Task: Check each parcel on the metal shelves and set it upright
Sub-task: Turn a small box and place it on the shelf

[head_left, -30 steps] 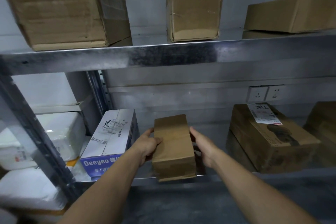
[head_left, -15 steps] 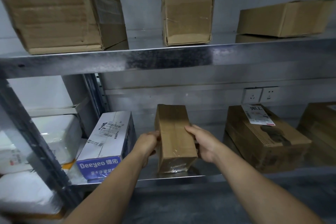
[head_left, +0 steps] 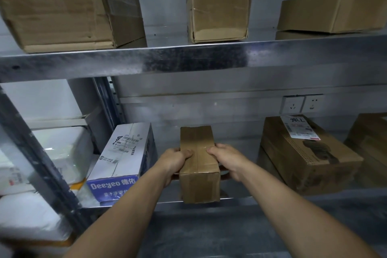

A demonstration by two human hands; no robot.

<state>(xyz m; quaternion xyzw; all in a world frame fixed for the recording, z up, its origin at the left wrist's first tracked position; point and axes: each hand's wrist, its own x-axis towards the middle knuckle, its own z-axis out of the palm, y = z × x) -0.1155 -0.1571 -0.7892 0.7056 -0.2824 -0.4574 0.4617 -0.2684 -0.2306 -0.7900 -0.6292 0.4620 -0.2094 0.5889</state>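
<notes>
Though apart, both hands (head_left: pixel 176 159) (head_left: pixel 228 159) around parcel (head_left: pixel 199 186).

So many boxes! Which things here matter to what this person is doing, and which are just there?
Job: taped brown parcel gripped by left hand and right hand; Deeyeo box; labelled brown box; large carton, small carton and flat carton on the upper shelf.
Just there: wall sockets; shelf post.

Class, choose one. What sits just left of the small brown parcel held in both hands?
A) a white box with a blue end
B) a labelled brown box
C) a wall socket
A: the white box with a blue end stands beside the left hand, left of the small brown parcel.
</notes>
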